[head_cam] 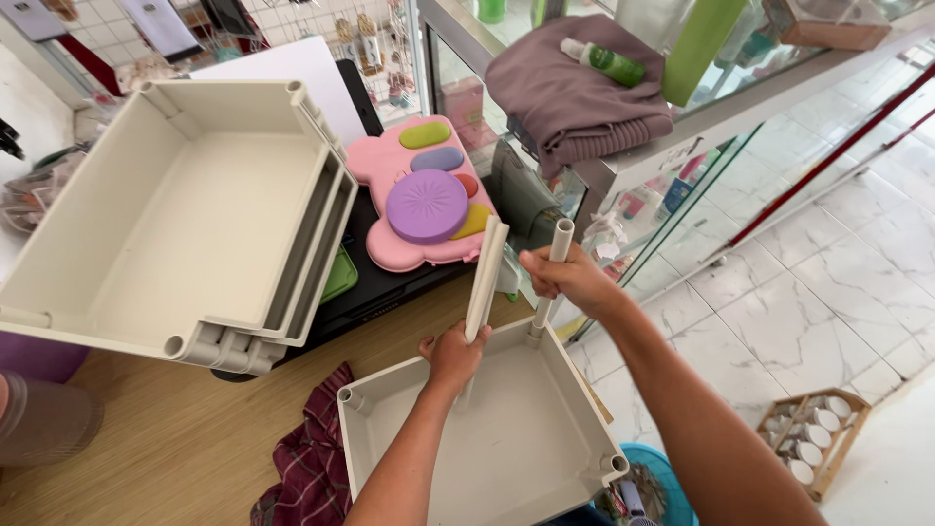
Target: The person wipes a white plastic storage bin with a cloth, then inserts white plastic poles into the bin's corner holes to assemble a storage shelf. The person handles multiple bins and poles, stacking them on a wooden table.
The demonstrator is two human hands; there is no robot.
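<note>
A beige plastic tray [506, 443] sits low in the middle of the head view. My left hand [454, 356] grips a bundle of cream plastic tubes [485, 278] that lean up and right above the tray's far edge. My right hand [575, 280] is closed around a single cream tube [557, 255] that stands upright in the tray's far right corner socket. The two hands are close together, a little apart.
A stack of larger beige trays [195, 214] rests tilted at the left. Behind lies a pink toy case [429, 195] with purple and green pieces. A purple cloth [575, 93] lies on a glass counter [740, 102]. A checked cloth [307, 458] lies on the wooden tabletop [166, 438].
</note>
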